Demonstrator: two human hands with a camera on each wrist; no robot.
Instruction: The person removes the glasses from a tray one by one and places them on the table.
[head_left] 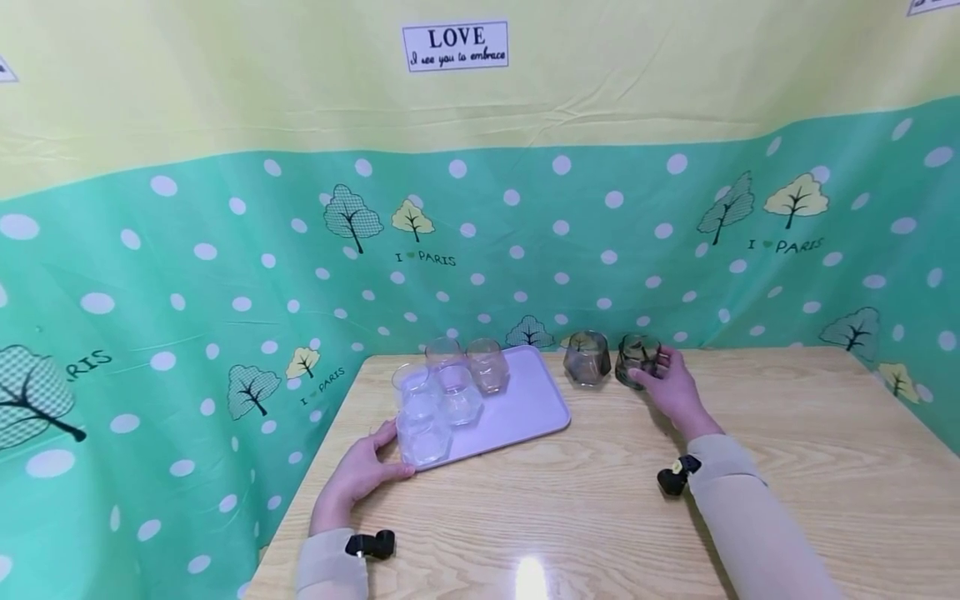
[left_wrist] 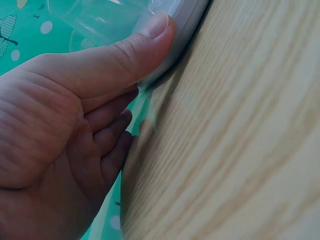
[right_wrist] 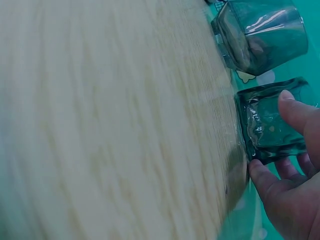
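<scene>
A pale purple tray (head_left: 525,408) lies on the table with several clear glasses (head_left: 460,398) grouped on its left part. My left hand (head_left: 360,471) is at the tray's near left corner; in the left wrist view the hand's (left_wrist: 65,120) thumb rests on the tray edge (left_wrist: 182,37). To the right of the tray, my right hand (head_left: 678,396) holds a dark green glass (head_left: 636,360) between thumb and fingers. The right wrist view shows the hand (right_wrist: 295,185) around the green glass (right_wrist: 272,120), which stands upright on the table.
A darker, wider glass (head_left: 587,360) stands between the tray and the green glass, also seen as the upper glass (right_wrist: 265,37) in the right wrist view. A patterned curtain (head_left: 525,225) hangs behind the wooden table (head_left: 570,517).
</scene>
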